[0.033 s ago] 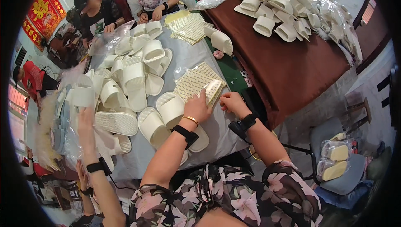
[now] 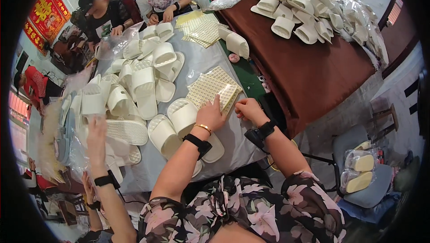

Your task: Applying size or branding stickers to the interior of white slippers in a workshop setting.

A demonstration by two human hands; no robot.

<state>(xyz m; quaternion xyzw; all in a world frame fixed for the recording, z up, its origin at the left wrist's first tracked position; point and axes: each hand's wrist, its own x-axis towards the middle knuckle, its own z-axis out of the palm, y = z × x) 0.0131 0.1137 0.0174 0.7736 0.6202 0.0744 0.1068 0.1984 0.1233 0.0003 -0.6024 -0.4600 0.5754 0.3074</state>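
Gold characters (image 2: 43,12) on red hangings (image 2: 53,15), illegible tiny print (image 2: 205,91) on sheets (image 2: 217,82)

We have bare gray cloth (image 2: 238,143) to cross below our right hand (image 2: 250,110), but heaped white slippers (image 2: 144,83) block our left side.

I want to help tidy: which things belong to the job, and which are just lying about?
Likely job things: printed sheets under the left hand; white slippers beside it.
Probably just lying about: bagged slippers on the chair; pink round thing.
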